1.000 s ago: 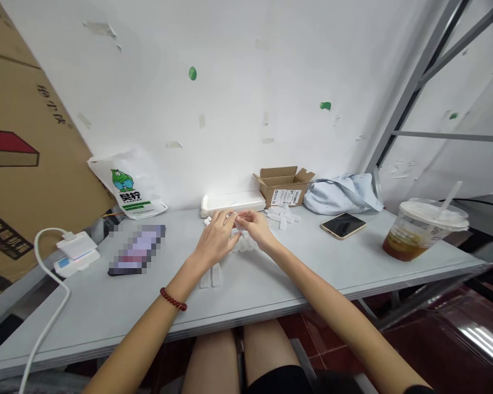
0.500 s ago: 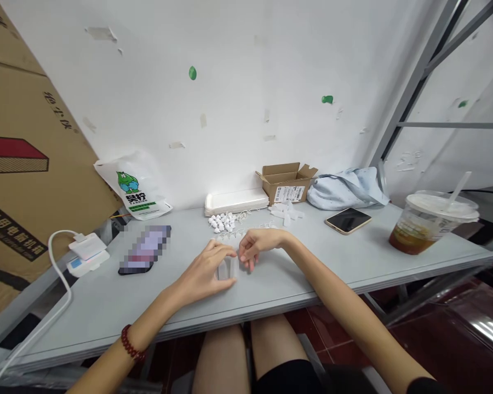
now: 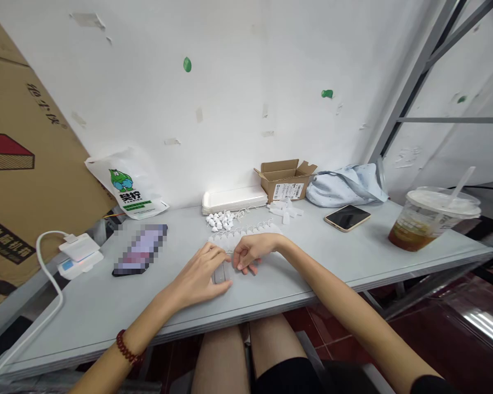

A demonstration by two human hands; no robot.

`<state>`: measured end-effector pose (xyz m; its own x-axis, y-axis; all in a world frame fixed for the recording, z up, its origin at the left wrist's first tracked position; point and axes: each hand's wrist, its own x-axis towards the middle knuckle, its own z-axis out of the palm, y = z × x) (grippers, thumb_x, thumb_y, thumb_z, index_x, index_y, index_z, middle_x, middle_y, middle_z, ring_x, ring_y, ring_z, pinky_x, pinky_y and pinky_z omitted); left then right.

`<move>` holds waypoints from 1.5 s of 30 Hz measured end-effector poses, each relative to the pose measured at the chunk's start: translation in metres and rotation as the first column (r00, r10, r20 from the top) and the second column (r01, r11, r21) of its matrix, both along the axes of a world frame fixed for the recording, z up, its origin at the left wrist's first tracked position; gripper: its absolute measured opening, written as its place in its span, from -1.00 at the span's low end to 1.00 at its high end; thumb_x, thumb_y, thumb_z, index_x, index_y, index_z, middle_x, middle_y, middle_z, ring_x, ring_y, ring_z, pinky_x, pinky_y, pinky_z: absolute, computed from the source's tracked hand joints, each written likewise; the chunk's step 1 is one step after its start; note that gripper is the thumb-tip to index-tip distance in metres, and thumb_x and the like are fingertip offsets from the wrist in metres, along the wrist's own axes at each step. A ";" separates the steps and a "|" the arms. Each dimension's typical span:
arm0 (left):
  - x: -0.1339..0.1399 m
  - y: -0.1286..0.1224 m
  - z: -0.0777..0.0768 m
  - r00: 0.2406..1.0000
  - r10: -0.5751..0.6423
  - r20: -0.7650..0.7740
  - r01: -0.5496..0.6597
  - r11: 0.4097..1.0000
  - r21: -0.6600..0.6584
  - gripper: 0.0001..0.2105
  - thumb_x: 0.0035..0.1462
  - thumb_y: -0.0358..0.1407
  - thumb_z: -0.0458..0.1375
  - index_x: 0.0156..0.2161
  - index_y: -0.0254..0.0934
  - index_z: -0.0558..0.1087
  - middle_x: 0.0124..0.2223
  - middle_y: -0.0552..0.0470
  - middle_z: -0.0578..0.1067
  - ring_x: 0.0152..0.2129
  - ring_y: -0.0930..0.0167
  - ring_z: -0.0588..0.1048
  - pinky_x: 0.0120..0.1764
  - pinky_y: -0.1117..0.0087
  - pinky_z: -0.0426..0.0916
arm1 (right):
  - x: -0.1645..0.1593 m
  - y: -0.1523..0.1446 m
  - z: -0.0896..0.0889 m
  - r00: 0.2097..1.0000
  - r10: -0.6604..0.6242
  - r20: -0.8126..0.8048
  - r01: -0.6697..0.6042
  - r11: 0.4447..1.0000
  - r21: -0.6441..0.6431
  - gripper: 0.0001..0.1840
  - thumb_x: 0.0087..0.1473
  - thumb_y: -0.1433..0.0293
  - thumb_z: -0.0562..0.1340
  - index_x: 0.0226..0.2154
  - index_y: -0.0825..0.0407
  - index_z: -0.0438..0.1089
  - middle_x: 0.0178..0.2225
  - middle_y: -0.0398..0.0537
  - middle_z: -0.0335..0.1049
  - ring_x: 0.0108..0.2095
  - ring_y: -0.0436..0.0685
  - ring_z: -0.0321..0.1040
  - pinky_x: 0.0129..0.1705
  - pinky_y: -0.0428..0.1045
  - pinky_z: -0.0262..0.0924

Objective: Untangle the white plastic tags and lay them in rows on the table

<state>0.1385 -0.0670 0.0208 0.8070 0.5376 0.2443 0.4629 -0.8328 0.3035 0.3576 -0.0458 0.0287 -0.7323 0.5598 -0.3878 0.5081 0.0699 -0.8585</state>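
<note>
My left hand (image 3: 203, 273) is curled around a few narrow translucent plastic pieces (image 3: 221, 273) on the table, its thumb at their near end and its fingers at the far end. Just to the right, my right hand (image 3: 250, 254) bends down with its fingers drawn together; what they hold, if anything, is hidden. Behind both hands runs a row of translucent tags (image 3: 225, 241) with thin loops, partly covered by the right hand. Farther back lie a heap of small white pieces (image 3: 219, 220) and several loose translucent pieces (image 3: 286, 210).
A stack of white trays (image 3: 234, 200) and an open cardboard box (image 3: 287, 183) stand against the wall. To the right are a phone (image 3: 348, 218), a light blue cloth bag (image 3: 345, 187) and a drink cup (image 3: 414, 232). A second phone (image 3: 142, 249), a white bag (image 3: 127, 186) and a cabled white device (image 3: 80, 254) sit left.
My right hand has shifted slightly left and down, closer to the left hand. The translucent pieces now sit closer together in my left hand. The camera view has shifted a little.
</note>
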 end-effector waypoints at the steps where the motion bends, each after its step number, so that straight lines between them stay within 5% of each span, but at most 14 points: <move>1: 0.000 0.000 0.000 1.000 -0.002 -0.003 0.002 1.000 -0.001 -0.73 -0.02 -0.23 0.21 -0.16 -0.21 0.46 -0.16 -0.06 0.47 -0.14 0.22 0.34 -0.06 0.19 0.29 | -0.001 0.000 0.000 1.000 -0.004 0.001 0.004 1.000 0.007 -0.84 0.00 0.38 0.26 -0.34 0.14 0.38 -0.52 -0.20 0.41 -0.60 -0.10 0.36 -0.61 -0.16 -0.05; 9: -0.006 0.006 0.010 0.998 -0.028 0.064 0.035 0.994 -0.103 -0.62 -0.01 -0.20 0.22 -0.04 -0.16 0.45 -0.04 -0.07 0.47 -0.04 0.21 0.33 -0.02 0.17 0.29 | 0.003 -0.002 0.006 0.998 -0.060 -0.030 0.062 0.996 0.056 -0.82 -0.04 0.34 0.29 -0.41 0.14 0.37 -0.55 -0.19 0.43 -0.65 -0.10 0.31 -0.59 -0.15 -0.04; 13: 0.001 0.024 0.015 0.977 0.126 0.170 -0.103 0.985 -0.140 -0.74 0.05 -0.21 0.12 -0.13 -0.16 0.49 -0.08 -0.03 0.52 -0.09 0.24 0.38 -0.11 0.24 0.32 | 0.023 0.004 0.016 0.959 -0.250 -0.131 0.272 0.941 0.199 -0.87 0.02 0.37 0.24 -0.40 0.12 0.37 -0.54 -0.16 0.44 -0.66 -0.09 0.27 -0.59 -0.15 0.00; 15: 0.010 0.039 0.016 0.950 0.227 0.214 -0.196 0.968 -0.159 -0.76 0.04 -0.24 0.08 -0.20 -0.17 0.51 -0.12 -0.02 0.54 -0.17 0.25 0.41 -0.21 0.28 0.34 | 0.040 0.009 0.018 0.893 -0.427 -0.139 0.447 0.815 0.369 -0.90 0.07 0.41 0.18 -0.39 0.12 0.37 -0.51 -0.12 0.44 -0.65 -0.09 0.25 -0.55 -0.14 0.03; 17: 0.024 0.058 0.015 0.923 0.295 0.247 -0.258 0.951 -0.170 -0.77 0.01 -0.29 0.05 -0.27 -0.17 0.54 -0.18 -0.02 0.56 -0.18 0.23 0.42 -0.22 0.29 0.34 | 0.059 0.014 0.017 0.762 -0.641 -0.097 0.559 0.573 0.599 -0.87 0.09 0.48 0.12 -0.39 0.13 0.39 -0.46 -0.05 0.47 -0.56 -0.04 0.30 -0.45 -0.12 0.12; 19: 0.040 0.078 0.012 0.908 0.332 0.257 -0.299 0.941 -0.160 -0.76 -0.05 -0.35 0.04 -0.34 -0.19 0.55 -0.22 -0.03 0.58 -0.20 0.23 0.44 -0.14 0.26 0.33 | 0.078 0.019 0.013 0.569 -0.822 -0.011 0.490 0.329 0.807 -0.80 0.08 0.57 0.08 -0.36 0.13 0.42 -0.32 0.08 0.49 -0.34 0.07 0.39 -0.32 -0.09 0.14; 20: 0.048 0.087 0.010 0.905 0.339 0.257 -0.309 0.939 -0.151 -0.75 -0.07 -0.37 0.03 -0.35 -0.20 0.56 -0.23 -0.03 0.59 -0.20 0.22 0.45 -0.10 0.24 0.31 | 0.086 0.021 0.011 0.478 -0.876 0.062 0.424 0.292 0.857 -0.75 0.06 0.62 0.06 -0.32 0.14 0.43 -0.25 0.14 0.48 -0.24 0.13 0.39 -0.28 -0.07 0.14; 23: 0.070 0.112 0.005 0.923 0.312 0.223 -0.286 0.947 -0.144 -0.72 -0.11 -0.42 0.02 -0.37 -0.22 0.58 -0.26 -0.04 0.60 -0.19 0.20 0.47 -0.03 0.21 0.28 | 0.102 0.023 0.005 0.381 -0.903 0.201 0.327 0.335 0.884 -0.62 0.02 0.69 0.04 -0.20 0.10 0.43 -0.12 0.17 0.43 -0.10 0.20 0.37 -0.22 -0.04 0.14; 30: 0.097 0.148 0.002 0.943 0.318 0.101 -0.310 0.947 -0.088 -0.70 -0.13 -0.44 0.06 -0.35 -0.21 0.61 -0.40 -0.05 0.59 -0.33 0.22 0.52 -0.17 0.31 0.34 | 0.106 0.021 0.005 0.375 -0.896 0.237 0.324 0.367 0.872 -0.63 0.02 0.67 0.07 -0.20 0.09 0.44 -0.12 0.21 0.42 -0.10 0.25 0.38 -0.20 -0.01 0.18; 39: 0.109 0.151 -0.005 0.931 0.356 0.087 -0.346 0.932 -0.111 -0.82 -0.18 -0.45 0.15 -0.46 -0.22 0.59 -0.46 -0.08 0.55 -0.46 0.26 0.49 -0.28 0.31 0.33 | 0.102 0.016 0.009 0.389 -0.884 0.258 0.310 0.390 0.867 -0.70 0.05 0.56 0.06 -0.25 0.15 0.47 -0.15 0.30 0.44 -0.14 0.31 0.41 -0.24 0.04 0.22; 45: 0.099 0.146 0.013 0.885 0.415 0.211 -0.391 0.909 -0.147 -0.82 -0.15 -0.41 0.16 -0.38 -0.28 0.58 -0.43 -0.06 0.57 -0.43 0.29 0.51 -0.29 0.35 0.33 | 0.106 0.015 0.012 0.349 -0.881 0.321 0.365 0.443 0.819 -0.75 0.00 0.54 0.14 -0.26 0.14 0.47 -0.29 0.21 0.49 -0.22 0.22 0.44 -0.25 0.00 0.21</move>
